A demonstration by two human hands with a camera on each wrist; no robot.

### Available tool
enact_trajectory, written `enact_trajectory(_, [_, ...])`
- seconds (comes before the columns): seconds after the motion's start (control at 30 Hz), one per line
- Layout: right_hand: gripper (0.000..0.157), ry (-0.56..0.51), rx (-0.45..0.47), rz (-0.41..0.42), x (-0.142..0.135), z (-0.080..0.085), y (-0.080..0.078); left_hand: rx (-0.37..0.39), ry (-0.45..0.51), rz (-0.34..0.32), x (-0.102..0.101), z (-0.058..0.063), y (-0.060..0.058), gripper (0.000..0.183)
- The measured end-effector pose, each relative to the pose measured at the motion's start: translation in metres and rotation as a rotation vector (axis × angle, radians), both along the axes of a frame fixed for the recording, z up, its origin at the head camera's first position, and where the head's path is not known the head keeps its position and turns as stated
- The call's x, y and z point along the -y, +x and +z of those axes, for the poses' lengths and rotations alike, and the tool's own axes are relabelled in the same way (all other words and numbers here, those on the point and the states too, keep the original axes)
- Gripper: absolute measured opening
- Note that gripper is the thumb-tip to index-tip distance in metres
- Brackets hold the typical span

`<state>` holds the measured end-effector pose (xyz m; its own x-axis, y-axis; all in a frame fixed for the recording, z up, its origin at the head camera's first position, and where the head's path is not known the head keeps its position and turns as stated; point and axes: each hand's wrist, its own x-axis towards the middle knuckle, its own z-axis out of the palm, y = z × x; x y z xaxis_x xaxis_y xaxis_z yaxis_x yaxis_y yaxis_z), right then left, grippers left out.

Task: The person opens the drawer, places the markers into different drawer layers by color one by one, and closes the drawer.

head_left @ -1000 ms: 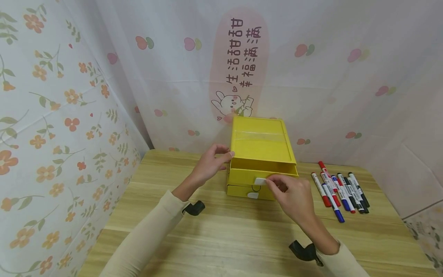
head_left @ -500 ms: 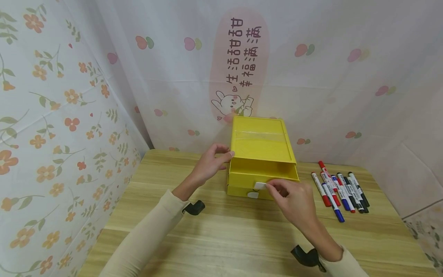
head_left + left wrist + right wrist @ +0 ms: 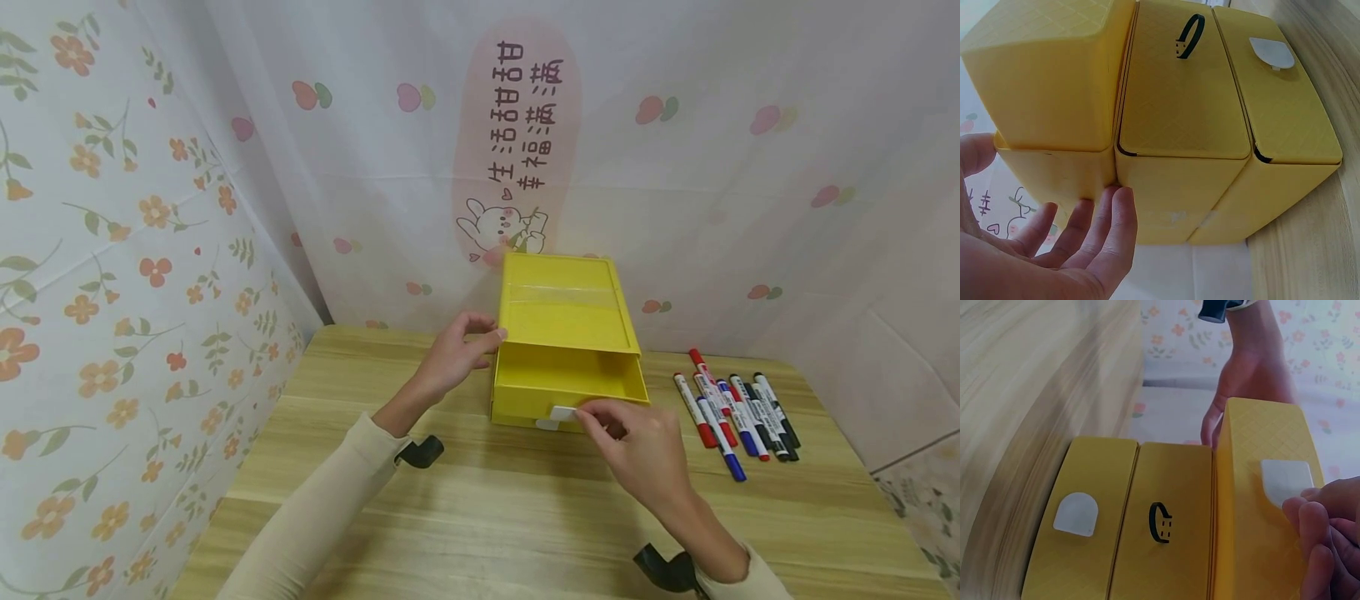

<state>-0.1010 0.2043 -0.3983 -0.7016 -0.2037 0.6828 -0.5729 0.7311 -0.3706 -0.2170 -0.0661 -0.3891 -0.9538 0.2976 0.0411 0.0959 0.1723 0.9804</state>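
Observation:
A yellow drawer cabinet (image 3: 566, 321) stands on the table, its top drawer (image 3: 525, 400) pulled well out; the part of its inside that shows is bare. My right hand (image 3: 637, 446) pinches the white tab handle (image 3: 1282, 478) on that drawer's front between thumb and fingers. At the cabinet's upper left edge, my left hand (image 3: 461, 354) rests its thumb on top, with its fairly straight fingers (image 3: 1124, 215) against the side wall. Below the pulled drawer are a middle drawer with a black loop handle (image 3: 1192, 37) and a bottom drawer with a white tab (image 3: 1272, 53), both pushed in.
Several red, blue and black markers (image 3: 738, 417) lie in a loose group right of the cabinet. A printed curtain (image 3: 375, 208) hangs close behind it, and a floral cloth (image 3: 135, 275) along the left. The wooden table (image 3: 480, 517) extends toward me.
My right hand has drawn the top drawer farther out toward me, so more of its inside shows. My left hand has stayed at the cabinet's edge.

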Motion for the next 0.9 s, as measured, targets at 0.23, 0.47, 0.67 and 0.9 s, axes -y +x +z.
enact_trajectory(0.23, [0.016, 0.004, 0.005, -0.001, 0.001, 0.001, 0.006, -0.033, 0.013, 0.006, -0.001, -0.005, 0.0, 0.051])
enact_trajectory(0.47, [0.018, 0.013, -0.008, -0.007, 0.002, 0.002, 0.009, -0.14, -0.056, 0.032, 0.002, -0.005, 0.005, 0.046])
enact_trajectory(0.67, [0.018, 0.014, -0.027, 0.003, 0.002, 0.001, 0.012, -0.264, -0.125, 0.064, 0.007, -0.006, 0.008, 0.039])
enact_trajectory(0.9, [0.019, 0.015, -0.028, 0.014, 0.002, 0.001, 0.015, -0.465, -0.158, 0.082, 0.012, -0.01, 0.008, 0.03])
